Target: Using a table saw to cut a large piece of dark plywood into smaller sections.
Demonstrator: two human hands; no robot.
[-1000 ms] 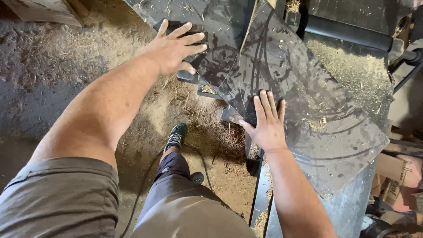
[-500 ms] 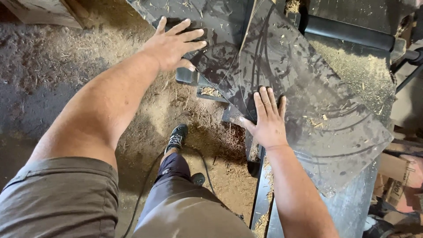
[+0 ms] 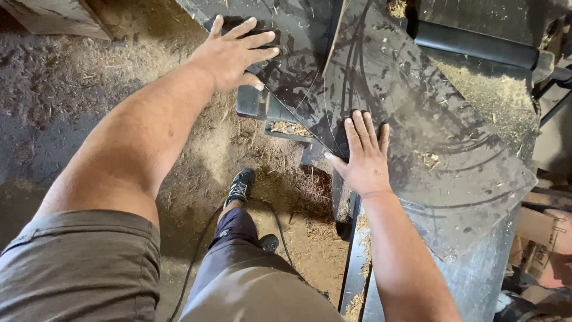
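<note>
Head view: dark scratched sheet lies on the table, its top edge cut off by the frame and its far-left part overhanging the sawdust-covered floor. Left hand flat on the upper-left part, fingers spread. Right hand flat near the sheet's lower-left edge, fingers held close, thumb out. Neither hand grips anything. Machine parts under the sheet are mostly hidden, hard to identify. Black cylinder top right, partly covered. Shoe and cable on the floor below.

Dark, scuffed, semi-glossy sheet on matt metal table; sawdust-rough floor.
</note>
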